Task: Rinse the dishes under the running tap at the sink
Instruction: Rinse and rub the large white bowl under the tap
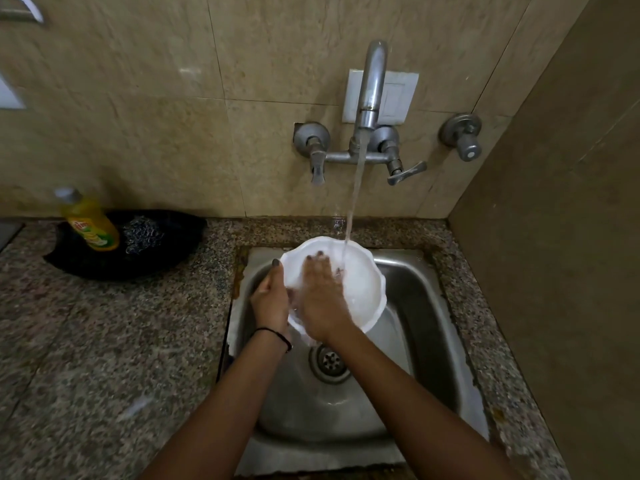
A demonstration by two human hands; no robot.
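Gripping the left rim of the plate (363, 285), the left hand (270, 299) has its thumb over the edge (the other fingers are hidden behind). The right hand (320, 296) lies flat on the plate's inner face, fingers straight, holding nothing. The plate is white and wet, with a wavy rim, and is held over the sink (426, 306). Water (353, 202) falls on it from the tap (372, 84), just beside the right fingertips.
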